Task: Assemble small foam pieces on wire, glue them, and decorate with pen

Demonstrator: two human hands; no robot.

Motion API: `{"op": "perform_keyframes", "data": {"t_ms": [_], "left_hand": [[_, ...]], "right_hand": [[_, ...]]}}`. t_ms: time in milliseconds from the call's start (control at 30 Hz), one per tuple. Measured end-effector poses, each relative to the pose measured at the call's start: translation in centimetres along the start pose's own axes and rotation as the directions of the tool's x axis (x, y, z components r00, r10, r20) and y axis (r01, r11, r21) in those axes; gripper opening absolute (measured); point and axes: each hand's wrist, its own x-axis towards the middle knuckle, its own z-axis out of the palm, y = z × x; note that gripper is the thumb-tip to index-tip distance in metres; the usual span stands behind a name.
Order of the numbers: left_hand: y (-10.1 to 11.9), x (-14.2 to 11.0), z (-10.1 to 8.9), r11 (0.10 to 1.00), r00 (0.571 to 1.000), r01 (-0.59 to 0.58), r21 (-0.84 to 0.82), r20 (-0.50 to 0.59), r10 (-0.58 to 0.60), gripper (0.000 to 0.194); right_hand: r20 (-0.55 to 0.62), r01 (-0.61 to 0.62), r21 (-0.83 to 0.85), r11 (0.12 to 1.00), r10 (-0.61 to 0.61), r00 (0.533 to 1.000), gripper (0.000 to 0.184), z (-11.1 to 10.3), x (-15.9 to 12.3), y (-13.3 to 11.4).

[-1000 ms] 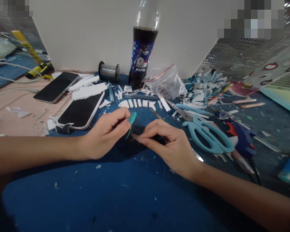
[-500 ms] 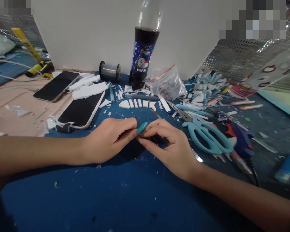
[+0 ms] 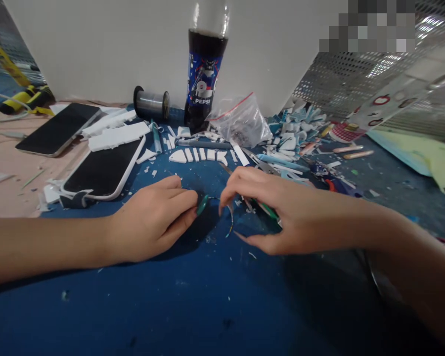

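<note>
My left hand [image 3: 152, 220] rests on the blue mat [image 3: 193, 296] with its fingers closed on a small teal oval piece [image 3: 202, 204]. My right hand [image 3: 282, 212] hovers just right of it, fingers curled, with a green-handled tool [image 3: 269, 211] lying under the palm and between the fingers. A thin curved sliver [image 3: 230, 222] hangs below the right fingertips. The two hands' fingertips nearly meet above the mat.
Two phones [image 3: 102, 170] [image 3: 57, 129] lie at the left beside white foam strips [image 3: 118, 136]. Behind the hands stand a Pepsi bottle [image 3: 202, 84], a wire spool [image 3: 151, 104], a plastic bag [image 3: 241, 123] and a row of white cut pieces [image 3: 200, 155]. Scraps pile at the right.
The view has shifted right and down. My right hand has lifted and swung left over the scissors, hiding them. The left hand keeps the teal piece, now lower on the mat.
</note>
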Motion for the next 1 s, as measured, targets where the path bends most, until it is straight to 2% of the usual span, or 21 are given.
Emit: {"op": "perform_keyframes", "data": {"t_ms": [100,200,400,700,1000], "left_hand": [[-0.1,0.0,0.1,0.999,0.998,-0.043,0.010,0.054,0.042,0.025],[-0.1,-0.1,0.2,0.991,0.989,-0.109,0.072,0.106,0.102,0.026],[0.0,0.0,0.1,0.978,0.965,-0.189,0.092,0.205,0.167,0.029],[0.3,0.2,0.0,0.966,0.931,-0.260,-0.012,0.263,0.254,0.028],[0.2,0.4,0.3,0.941,0.903,-0.337,-0.014,0.280,0.327,0.027]], "right_hand": [[0.093,-0.046,-0.022,0.999,0.048,0.994,0.029,-0.7,-0.1,0.3],[0.125,-0.057,-0.007,0.998,0.058,0.990,0.026,-0.8,0.2,0.6],[0.092,-0.003,0.034,0.999,0.000,0.996,0.022,-0.2,0.4,1.0],[0.091,0.020,0.089,0.996,-0.028,0.995,0.022,0.3,0.9,1.1],[0.025,0.065,0.090,0.994,-0.068,0.997,0.016,0.7,1.3,1.1]]}}
